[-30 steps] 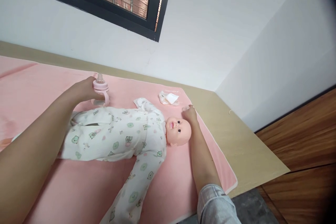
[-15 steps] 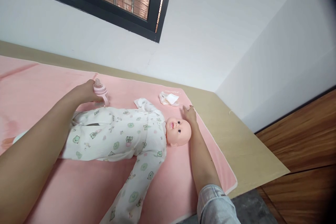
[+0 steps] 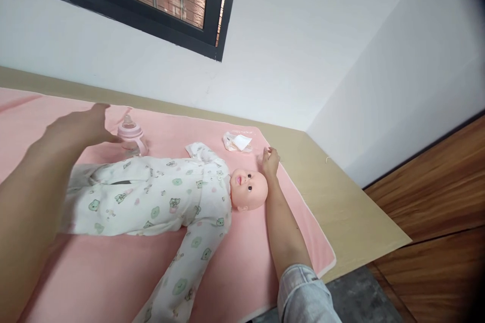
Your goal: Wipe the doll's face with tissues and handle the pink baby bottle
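A baby doll (image 3: 159,194) in white patterned clothes lies on its back on the pink mat (image 3: 242,267), its head (image 3: 249,190) toward the right. Beyond its legs stands a pink baby bottle (image 3: 130,133) with a handle. Just left of the bottle is my left hand (image 3: 81,126), thumb and fingers apart, holding nothing; its thumb tip is close to the bottle's side. My right hand (image 3: 270,161) rests on the mat beyond the doll's head, fingers loosely bent and spread a little, with nothing seen in them.
A small clear plastic packet with a white piece (image 3: 238,142) lies on the mat left of my right hand. A tan tabletop (image 3: 341,212) borders the mat. Behind are a white wall and a dark window frame (image 3: 212,43); wooden panels (image 3: 439,202) stand at the right.
My left hand has let go of the bottle and moved left, its fingers opening. The bottle stands on the mat. The whole view has shifted slightly.
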A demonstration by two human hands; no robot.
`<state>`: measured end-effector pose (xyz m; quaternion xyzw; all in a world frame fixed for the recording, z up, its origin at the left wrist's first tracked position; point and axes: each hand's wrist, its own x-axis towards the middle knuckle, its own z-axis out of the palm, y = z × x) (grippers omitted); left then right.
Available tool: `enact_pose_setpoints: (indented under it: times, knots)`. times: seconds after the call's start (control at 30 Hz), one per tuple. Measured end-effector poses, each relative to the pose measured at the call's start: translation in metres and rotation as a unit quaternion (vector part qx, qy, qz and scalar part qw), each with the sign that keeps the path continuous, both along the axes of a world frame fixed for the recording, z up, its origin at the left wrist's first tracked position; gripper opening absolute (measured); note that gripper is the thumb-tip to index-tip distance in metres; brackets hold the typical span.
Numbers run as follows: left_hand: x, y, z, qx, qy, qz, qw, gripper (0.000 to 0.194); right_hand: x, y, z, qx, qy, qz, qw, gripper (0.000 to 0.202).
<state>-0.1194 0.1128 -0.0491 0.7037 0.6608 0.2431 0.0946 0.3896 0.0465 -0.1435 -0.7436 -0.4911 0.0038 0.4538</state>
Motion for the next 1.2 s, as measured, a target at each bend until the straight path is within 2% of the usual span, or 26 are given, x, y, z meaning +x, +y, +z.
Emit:
enact_pose_setpoints:
  times: [0.03, 0.07, 0.17, 0.23, 0.27, 0.33, 0.43, 0.57, 0.73, 0.87, 1.03, 1.2]
  knots:
    - [0.010, -0.012, 0.011, -0.017, 0.055, 0.039, 0.998, 0.127, -0.001, 0.001, 0.000, 0.030, -0.014, 0.005, 0.999, 0.049]
    - [0.023, -0.025, 0.023, 0.005, 0.080, 0.052, 0.995, 0.113, -0.001, 0.001, 0.000, 0.055, -0.027, 0.013, 0.998, 0.045]
    - [0.077, -0.068, 0.053, 0.113, 0.109, 0.055, 0.986, 0.074, -0.005, 0.005, 0.000, 0.094, -0.059, 0.055, 0.992, 0.041]
    - [0.120, -0.088, 0.064, 0.136, 0.112, -0.010, 0.984, 0.064, -0.009, 0.006, 0.000, 0.089, -0.079, 0.091, 0.989, 0.040]
    - [0.141, -0.094, 0.067, 0.138, 0.104, -0.062, 0.983, 0.059, -0.011, 0.007, -0.001, 0.078, -0.092, 0.107, 0.987, 0.038]
    - [0.182, -0.098, 0.067, 0.136, 0.084, -0.172, 0.972, 0.052, -0.018, 0.007, -0.002, 0.048, -0.121, 0.130, 0.983, 0.034]
    - [0.232, -0.088, 0.058, 0.019, 0.052, -0.305, 0.951, 0.049, -0.029, 0.007, -0.001, 0.006, -0.155, 0.160, 0.975, 0.030]
    - [0.279, -0.069, 0.039, -0.143, 0.074, -0.397, 0.904, 0.052, -0.038, 0.007, 0.001, -0.028, -0.181, 0.189, 0.965, 0.027]
    - [0.313, -0.054, 0.018, -0.273, 0.092, -0.454, 0.843, 0.057, -0.041, 0.011, -0.003, -0.050, -0.178, 0.207, 0.961, 0.033]
    - [0.327, -0.051, 0.007, -0.314, 0.078, -0.452, 0.831, 0.070, -0.041, 0.015, -0.007, -0.064, -0.168, 0.212, 0.961, 0.033]
    - [0.331, -0.049, -0.006, -0.383, 0.047, -0.426, 0.818, 0.090, -0.044, 0.013, -0.004, -0.083, -0.138, 0.233, 0.959, 0.034]
    - [0.328, -0.046, -0.012, -0.425, 0.020, -0.421, 0.801, 0.084, -0.048, 0.008, 0.003, -0.094, -0.119, 0.257, 0.955, 0.036]
